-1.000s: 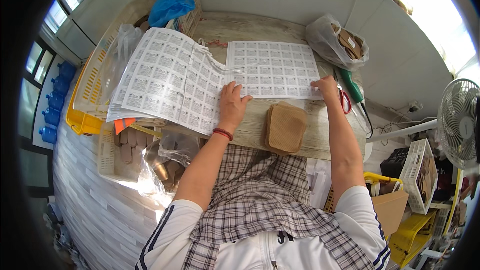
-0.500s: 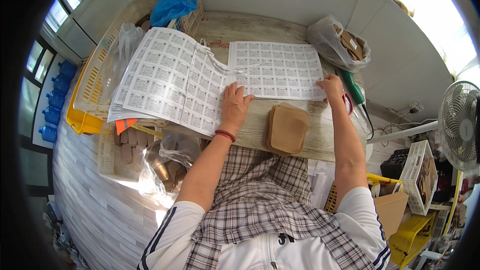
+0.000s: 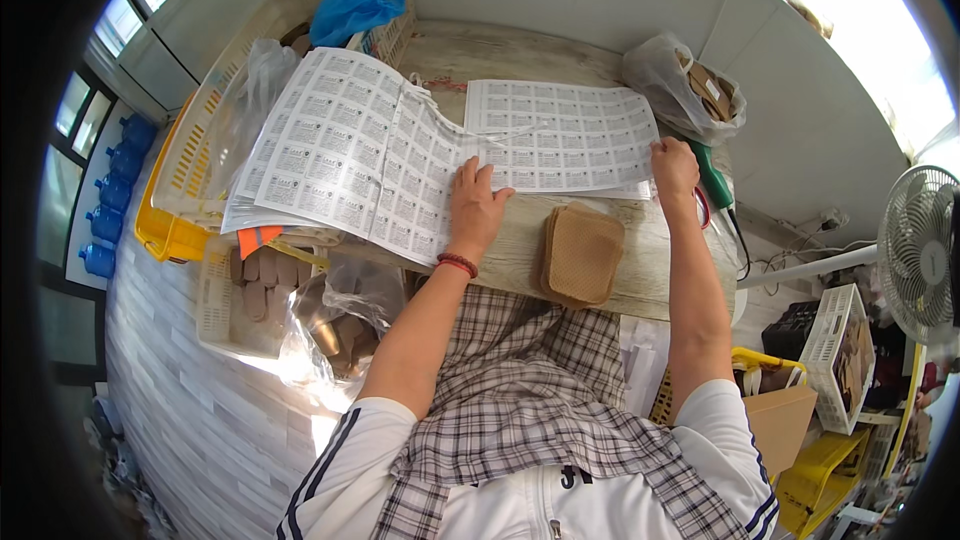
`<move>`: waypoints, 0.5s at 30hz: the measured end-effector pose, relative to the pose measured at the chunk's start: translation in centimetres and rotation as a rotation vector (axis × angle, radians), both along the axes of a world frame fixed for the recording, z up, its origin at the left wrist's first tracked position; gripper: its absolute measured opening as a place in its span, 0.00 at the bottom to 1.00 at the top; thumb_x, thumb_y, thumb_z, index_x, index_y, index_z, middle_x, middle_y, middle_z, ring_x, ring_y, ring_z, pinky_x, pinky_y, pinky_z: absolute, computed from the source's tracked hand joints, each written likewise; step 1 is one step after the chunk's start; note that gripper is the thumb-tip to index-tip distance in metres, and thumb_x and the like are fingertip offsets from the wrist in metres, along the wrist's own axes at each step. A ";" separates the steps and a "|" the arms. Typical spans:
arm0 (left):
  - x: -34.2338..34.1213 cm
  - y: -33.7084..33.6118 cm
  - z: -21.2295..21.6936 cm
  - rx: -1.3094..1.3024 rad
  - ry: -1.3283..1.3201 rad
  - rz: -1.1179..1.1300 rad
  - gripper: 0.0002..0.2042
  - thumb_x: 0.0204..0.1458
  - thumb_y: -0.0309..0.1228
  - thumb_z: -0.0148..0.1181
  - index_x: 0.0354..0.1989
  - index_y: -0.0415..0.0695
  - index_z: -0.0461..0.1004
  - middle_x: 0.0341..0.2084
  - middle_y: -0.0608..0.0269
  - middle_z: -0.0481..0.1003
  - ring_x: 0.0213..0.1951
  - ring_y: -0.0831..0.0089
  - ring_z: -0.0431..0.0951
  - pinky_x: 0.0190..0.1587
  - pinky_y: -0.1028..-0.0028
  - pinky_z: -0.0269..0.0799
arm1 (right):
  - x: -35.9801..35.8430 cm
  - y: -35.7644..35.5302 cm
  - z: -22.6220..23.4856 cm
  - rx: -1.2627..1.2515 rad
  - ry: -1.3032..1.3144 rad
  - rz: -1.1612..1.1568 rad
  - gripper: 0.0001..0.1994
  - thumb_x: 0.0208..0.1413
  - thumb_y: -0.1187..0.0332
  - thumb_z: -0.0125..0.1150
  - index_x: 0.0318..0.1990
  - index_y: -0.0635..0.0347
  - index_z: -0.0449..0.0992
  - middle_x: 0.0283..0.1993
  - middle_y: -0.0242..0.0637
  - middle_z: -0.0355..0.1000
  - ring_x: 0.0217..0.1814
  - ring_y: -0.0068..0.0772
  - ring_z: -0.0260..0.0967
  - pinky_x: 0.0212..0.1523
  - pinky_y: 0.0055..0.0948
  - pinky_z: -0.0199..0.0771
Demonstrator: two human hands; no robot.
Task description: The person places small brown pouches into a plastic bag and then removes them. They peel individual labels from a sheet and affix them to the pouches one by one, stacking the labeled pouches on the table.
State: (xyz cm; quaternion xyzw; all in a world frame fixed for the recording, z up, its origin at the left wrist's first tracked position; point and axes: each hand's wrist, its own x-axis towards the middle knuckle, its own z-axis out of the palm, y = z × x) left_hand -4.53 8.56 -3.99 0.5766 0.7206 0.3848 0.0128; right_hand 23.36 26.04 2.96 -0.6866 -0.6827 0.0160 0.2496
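Note:
A sheet of printed labels [image 3: 565,135] lies on top of similar sheets at the right of the table. At its right edge my right hand [image 3: 676,172] pinches a sheet, and that edge bows up a little off those beneath. My left hand [image 3: 478,208] rests with fingers spread where the left label sheets [image 3: 325,145] meet the right ones, holding nothing. Those left sheets lie in a thick, loose pile past the table's left side. Just in front of the sheets stands a stack of brown, rounded rectangular pieces [image 3: 583,252].
Beside my right hand are a red-handled tool [image 3: 703,208], partly hidden, and a green corded tool [image 3: 713,178]. Behind them stands a plastic bag [image 3: 690,90] of brown pieces. Crates [image 3: 190,165] flank the table's left; a fan [image 3: 918,250] stands right.
My right hand has raised the right edge of the sheet slightly, and lower sheets now show under it. My left hand stays on the paper. The view has shifted a little.

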 end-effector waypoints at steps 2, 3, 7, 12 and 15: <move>-0.2 -0.1 0.0 0.008 0.001 0.032 0.25 0.48 0.34 0.69 0.52 0.34 0.73 0.60 0.44 0.65 0.60 0.46 0.65 0.62 0.55 0.62 | -0.7 -0.9 0.3 0.133 -0.031 0.020 0.14 0.55 0.56 0.59 0.38 0.57 0.82 0.42 0.46 0.78 0.43 0.52 0.76 0.48 0.45 0.75; 0.0 0.0 0.0 0.012 -0.004 0.027 0.25 0.48 0.35 0.69 0.52 0.35 0.73 0.60 0.44 0.65 0.60 0.46 0.64 0.63 0.56 0.62 | -0.1 -0.3 -0.1 0.057 0.089 0.027 0.14 0.56 0.58 0.59 0.38 0.58 0.81 0.43 0.44 0.78 0.42 0.51 0.76 0.45 0.44 0.76; 0.2 0.2 0.3 -0.007 -0.027 0.025 0.27 0.48 0.33 0.69 0.56 0.36 0.69 0.60 0.45 0.65 0.61 0.47 0.64 0.63 0.57 0.61 | 0.8 2.5 -2.0 -0.297 0.987 -0.042 0.10 0.59 0.65 0.59 0.42 0.62 0.78 0.42 0.39 0.75 0.36 0.42 0.74 0.34 0.37 0.77; -0.3 0.6 0.4 0.188 -0.261 -0.006 0.29 0.53 0.26 0.59 0.65 0.38 0.60 0.61 0.43 0.62 0.62 0.47 0.63 0.66 0.56 0.58 | 0.3 2.7 -1.5 -0.474 1.483 -0.116 0.08 0.61 0.71 0.57 0.45 0.64 0.74 0.38 0.36 0.73 0.34 0.31 0.71 0.28 0.29 0.76; -1.6 0.6 -0.2 0.280 -0.525 -0.045 0.30 0.55 0.22 0.49 0.68 0.38 0.55 0.61 0.45 0.63 0.61 0.53 0.66 0.66 0.60 0.60 | -0.2 0.6 0.5 -0.433 1.427 0.008 0.08 0.63 0.70 0.55 0.44 0.64 0.74 0.37 0.34 0.74 0.33 0.28 0.71 0.28 0.27 0.75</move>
